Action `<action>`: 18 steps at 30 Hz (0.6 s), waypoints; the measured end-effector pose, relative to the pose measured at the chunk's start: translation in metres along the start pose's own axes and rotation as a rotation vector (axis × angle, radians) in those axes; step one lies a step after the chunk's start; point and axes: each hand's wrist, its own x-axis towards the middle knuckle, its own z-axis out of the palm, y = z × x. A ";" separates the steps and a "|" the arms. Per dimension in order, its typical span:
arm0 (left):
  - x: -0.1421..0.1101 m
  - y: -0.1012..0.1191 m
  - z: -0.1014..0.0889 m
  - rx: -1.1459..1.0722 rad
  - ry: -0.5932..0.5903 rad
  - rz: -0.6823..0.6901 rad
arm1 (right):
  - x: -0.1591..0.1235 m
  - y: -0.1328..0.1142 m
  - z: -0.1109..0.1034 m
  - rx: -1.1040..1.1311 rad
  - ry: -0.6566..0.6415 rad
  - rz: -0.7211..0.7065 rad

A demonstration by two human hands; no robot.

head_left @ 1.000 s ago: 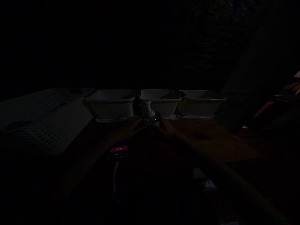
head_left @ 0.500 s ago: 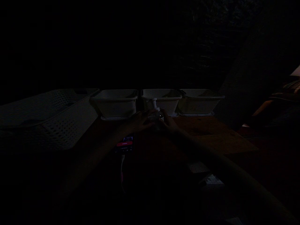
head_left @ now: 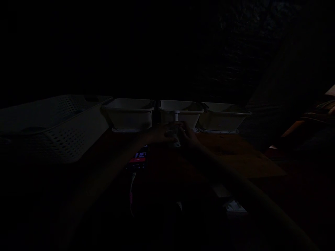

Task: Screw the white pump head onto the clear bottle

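The scene is very dark. A small pump bottle [head_left: 176, 118] with a white nozzle stands on the brown table [head_left: 235, 153], in front of the middle white tub. My left hand [head_left: 159, 134] wraps it from the left and my right hand [head_left: 187, 135] from the right. Both sets of fingers curl round the bottle's body, hiding most of it.
Three white tubs stand in a row at the back: left tub [head_left: 129, 116], middle tub [head_left: 192, 112], right tub [head_left: 222, 118]. A large perforated white basket [head_left: 52, 129] lies at the left. A phone with a lit screen [head_left: 138, 160] and its cable lie near my left forearm.
Both hands have closed in around the pump bottle, which was more exposed a second ago. The view has shifted slightly.
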 end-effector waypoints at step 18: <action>-0.023 0.011 0.005 0.112 -0.016 -0.196 | 0.045 -0.031 0.017 0.468 -0.056 0.153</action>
